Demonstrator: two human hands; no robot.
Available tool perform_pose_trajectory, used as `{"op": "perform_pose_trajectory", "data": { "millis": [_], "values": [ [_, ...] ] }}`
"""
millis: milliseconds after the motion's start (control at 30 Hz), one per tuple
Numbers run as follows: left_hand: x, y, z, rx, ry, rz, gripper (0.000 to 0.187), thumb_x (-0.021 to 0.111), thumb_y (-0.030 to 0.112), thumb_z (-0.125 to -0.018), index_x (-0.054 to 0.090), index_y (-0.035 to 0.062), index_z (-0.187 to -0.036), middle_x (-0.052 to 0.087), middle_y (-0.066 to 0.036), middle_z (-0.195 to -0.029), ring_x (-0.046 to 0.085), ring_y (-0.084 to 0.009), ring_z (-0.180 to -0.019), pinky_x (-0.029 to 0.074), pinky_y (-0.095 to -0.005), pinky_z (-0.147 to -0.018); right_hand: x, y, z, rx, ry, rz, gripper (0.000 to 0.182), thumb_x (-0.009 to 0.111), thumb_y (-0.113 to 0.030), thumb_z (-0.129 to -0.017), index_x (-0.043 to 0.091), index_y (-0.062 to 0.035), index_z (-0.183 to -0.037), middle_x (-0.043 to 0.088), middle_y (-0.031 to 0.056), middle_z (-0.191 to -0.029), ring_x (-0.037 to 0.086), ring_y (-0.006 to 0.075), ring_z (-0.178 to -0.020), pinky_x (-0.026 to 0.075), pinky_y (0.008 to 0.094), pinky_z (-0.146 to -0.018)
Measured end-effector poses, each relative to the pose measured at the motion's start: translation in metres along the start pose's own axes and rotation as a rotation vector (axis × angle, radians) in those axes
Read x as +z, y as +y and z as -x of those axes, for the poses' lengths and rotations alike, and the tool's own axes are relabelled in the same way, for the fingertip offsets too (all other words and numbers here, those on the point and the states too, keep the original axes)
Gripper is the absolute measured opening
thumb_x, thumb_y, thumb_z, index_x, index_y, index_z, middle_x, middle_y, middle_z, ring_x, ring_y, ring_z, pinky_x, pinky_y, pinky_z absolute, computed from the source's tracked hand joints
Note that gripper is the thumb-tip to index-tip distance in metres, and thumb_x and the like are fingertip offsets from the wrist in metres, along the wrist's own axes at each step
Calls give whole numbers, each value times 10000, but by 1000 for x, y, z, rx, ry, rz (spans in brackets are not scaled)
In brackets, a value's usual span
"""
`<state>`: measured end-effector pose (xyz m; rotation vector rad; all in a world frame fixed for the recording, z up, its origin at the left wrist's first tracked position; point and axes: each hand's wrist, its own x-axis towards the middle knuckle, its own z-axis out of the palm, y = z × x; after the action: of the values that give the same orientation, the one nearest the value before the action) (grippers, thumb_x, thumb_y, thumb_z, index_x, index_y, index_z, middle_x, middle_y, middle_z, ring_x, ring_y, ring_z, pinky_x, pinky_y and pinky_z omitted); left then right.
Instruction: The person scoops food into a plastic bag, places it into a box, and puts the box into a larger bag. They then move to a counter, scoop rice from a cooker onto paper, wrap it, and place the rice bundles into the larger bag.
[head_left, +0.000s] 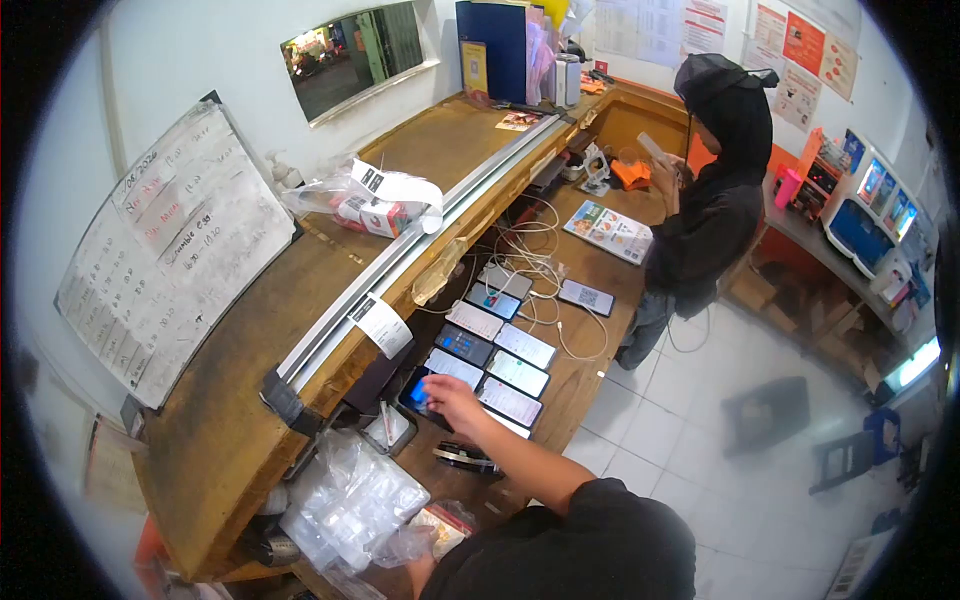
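My right hand [452, 400] reaches over the near end of several phones laid out in rows, fingers partly bent and apart. Its fingertips are at the lit blue screen of a dark phone [416, 396]. Beside that phone lies another with a white screen [453, 368]. My left hand [424, 562] shows only in part at the bottom, next to a clear plastic bag [400, 545] and a packet with red and yellowish colours [448, 522]; its fingers are hidden. A dark round object [467, 457] lies below my right wrist.
A pile of clear plastic [345, 500] stands at the near left. The raised wooden counter [215, 440] has a metal rail and a bagged parcel [372, 212]. White cables [530, 255] tangle behind the phones. A co-worker [715, 190] stands at the far right, hands raised around a small object.
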<state>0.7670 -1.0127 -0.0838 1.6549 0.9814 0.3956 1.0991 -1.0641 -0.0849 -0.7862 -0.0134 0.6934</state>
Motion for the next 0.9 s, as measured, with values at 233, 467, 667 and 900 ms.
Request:
{"op": "perform_pose_trajectory", "data": {
  "millis": [233, 467, 667, 900],
  "values": [
    [3, 0, 4, -19, -28, 8, 427, 676, 29, -823, 519, -38, -1215, 651, -128, -908, 653, -189, -715, 529, -297, -583, -38, -111, 50, -373, 85, -247, 228, 665, -116, -929, 631, -26, -1136, 657, 51, -917, 595, 135, -758, 490, 267, -673],
    [5, 1, 7, -31, -52, 17, 421, 678, 30, -821, 526, -38, -1208, 652, -129, -903, 653, -189, -704, 527, -297, -572, -15, -195, 95, -682, 22, -300, 224, 647, -31, -929, 651, -44, -1152, 691, 66, -989, 621, 129, -808, 484, 269, -699],
    [7, 0, 10, -44, -66, 24, 415, 680, 31, -820, 532, -38, -1202, 654, -129, -899, 653, -190, -694, 526, -298, -562, 0, -221, 120, -758, -57, -345, 231, 639, -40, -936, 655, -62, -1165, 691, 43, -992, 619, 120, -831, 497, 273, -723],
    [6, -1, 13, -57, -66, 36, 408, 681, 32, -819, 538, -38, -1195, 655, -130, -894, 653, -190, -683, 524, -298, -551, 14, -233, 129, -809, -117, -408, 221, 671, -56, -921, 672, -68, -1141, 688, 27, -971, 595, 132, -858, 490, 269, -728]
  ]
}}
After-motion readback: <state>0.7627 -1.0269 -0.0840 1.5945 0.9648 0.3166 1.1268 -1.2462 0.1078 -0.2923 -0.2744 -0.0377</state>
